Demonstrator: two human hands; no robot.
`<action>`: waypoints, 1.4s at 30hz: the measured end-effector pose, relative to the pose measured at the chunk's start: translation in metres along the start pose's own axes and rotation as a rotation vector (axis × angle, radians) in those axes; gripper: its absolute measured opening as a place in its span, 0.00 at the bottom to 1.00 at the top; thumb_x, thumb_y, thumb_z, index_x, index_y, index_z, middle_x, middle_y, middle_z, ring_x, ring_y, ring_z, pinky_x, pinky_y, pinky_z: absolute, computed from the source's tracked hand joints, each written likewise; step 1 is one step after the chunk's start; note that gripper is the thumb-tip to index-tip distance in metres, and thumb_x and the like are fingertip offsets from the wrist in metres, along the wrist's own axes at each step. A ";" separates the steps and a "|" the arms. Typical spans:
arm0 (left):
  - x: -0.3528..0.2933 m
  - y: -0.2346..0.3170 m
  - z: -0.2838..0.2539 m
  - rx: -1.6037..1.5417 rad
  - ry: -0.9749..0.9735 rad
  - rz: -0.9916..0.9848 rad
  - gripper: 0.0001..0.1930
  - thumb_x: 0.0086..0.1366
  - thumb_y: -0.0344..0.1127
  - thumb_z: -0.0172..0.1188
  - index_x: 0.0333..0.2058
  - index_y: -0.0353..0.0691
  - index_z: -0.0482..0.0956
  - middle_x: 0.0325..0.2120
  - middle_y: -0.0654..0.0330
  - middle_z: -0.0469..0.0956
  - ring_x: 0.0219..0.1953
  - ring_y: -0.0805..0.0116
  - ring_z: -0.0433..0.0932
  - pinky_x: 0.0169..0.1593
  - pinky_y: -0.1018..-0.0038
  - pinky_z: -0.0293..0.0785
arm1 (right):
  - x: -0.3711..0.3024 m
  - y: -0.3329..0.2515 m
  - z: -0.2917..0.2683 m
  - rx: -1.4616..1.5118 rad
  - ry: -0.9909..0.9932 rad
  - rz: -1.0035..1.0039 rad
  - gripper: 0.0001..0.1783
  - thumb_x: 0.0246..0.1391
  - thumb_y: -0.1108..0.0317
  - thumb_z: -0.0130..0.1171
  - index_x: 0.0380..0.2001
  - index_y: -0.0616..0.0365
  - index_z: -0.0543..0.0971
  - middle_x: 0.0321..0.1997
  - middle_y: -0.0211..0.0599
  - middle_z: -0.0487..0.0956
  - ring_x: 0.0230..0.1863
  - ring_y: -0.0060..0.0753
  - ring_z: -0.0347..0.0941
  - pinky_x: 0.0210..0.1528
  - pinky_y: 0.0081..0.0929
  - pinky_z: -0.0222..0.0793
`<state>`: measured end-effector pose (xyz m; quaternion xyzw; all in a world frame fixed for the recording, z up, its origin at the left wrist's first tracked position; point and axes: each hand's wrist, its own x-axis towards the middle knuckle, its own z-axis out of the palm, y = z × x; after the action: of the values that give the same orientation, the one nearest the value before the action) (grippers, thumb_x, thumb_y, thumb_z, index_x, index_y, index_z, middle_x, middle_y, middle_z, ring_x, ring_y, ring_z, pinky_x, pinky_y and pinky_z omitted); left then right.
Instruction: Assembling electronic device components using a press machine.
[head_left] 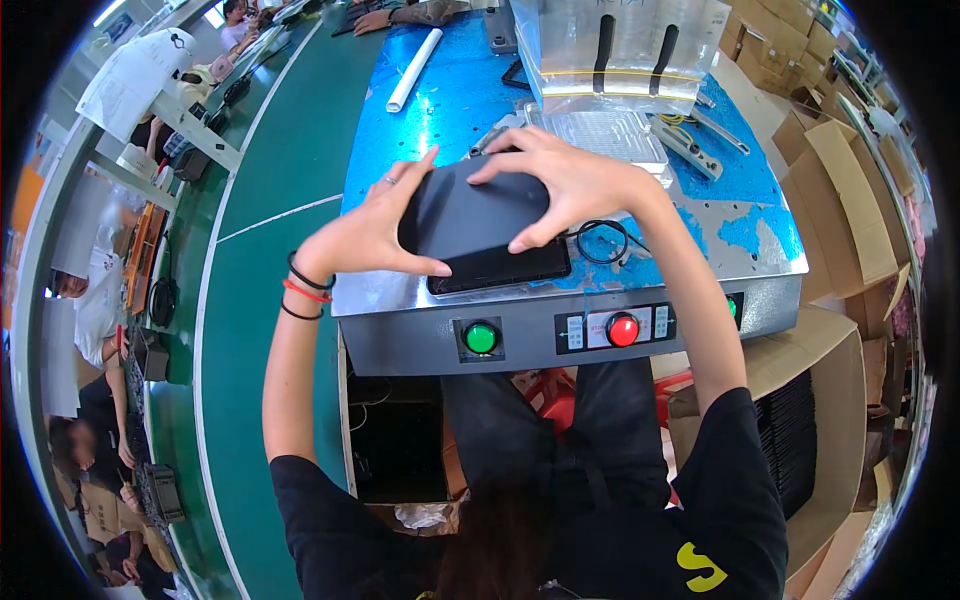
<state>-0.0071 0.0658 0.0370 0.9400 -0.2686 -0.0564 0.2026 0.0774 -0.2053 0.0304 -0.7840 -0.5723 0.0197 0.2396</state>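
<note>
My left hand [375, 226] grips the left side of a smooth black rectangular panel [478, 205], thumb at its near corner. On the panel's right side, my right hand [572, 185] holds it with fingers curled over the far edge and thumb near the front. The panel is tilted above a black rimmed frame or tray [497, 272] that lies at the machine's front edge. How much the two touch, I cannot tell. Beside my right thumb is a coiled black cable [602, 242].
The blue-covered metal worktop [405, 135] carries a white roll [414, 70], a metal fixture plate [625, 50] and metal brackets [688, 148]. A green button [481, 338] and red button [622, 330] face me. Cardboard boxes [835, 200] stand at right; other people sit at left.
</note>
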 end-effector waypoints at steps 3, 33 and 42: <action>-0.004 -0.006 -0.016 0.093 0.026 0.015 0.61 0.41 0.50 0.74 0.68 0.41 0.42 0.61 0.46 0.57 0.66 0.48 0.54 0.68 0.57 0.46 | 0.013 -0.004 -0.004 -0.064 0.131 -0.090 0.42 0.37 0.39 0.66 0.52 0.54 0.73 0.54 0.52 0.67 0.58 0.52 0.61 0.59 0.42 0.58; -0.133 -0.086 0.052 -0.392 0.408 -0.377 0.59 0.41 0.42 0.75 0.65 0.45 0.41 0.60 0.45 0.55 0.64 0.53 0.56 0.68 0.62 0.49 | -0.057 0.012 0.004 -0.131 -0.034 0.030 0.17 0.48 0.73 0.52 0.44 0.52 0.75 0.40 0.28 0.81 0.47 0.34 0.71 0.56 0.34 0.63; -0.134 -0.088 0.053 -0.395 0.403 -0.388 0.59 0.41 0.42 0.75 0.65 0.44 0.41 0.60 0.46 0.55 0.64 0.53 0.55 0.68 0.62 0.49 | -0.052 0.011 0.006 -0.155 -0.065 -0.007 0.18 0.48 0.72 0.52 0.45 0.52 0.74 0.39 0.28 0.81 0.47 0.35 0.71 0.55 0.35 0.63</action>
<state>-0.0898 0.1862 -0.0474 0.9084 -0.0232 0.0419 0.4153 0.0679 -0.2527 0.0085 -0.7972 -0.5823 -0.0001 0.1593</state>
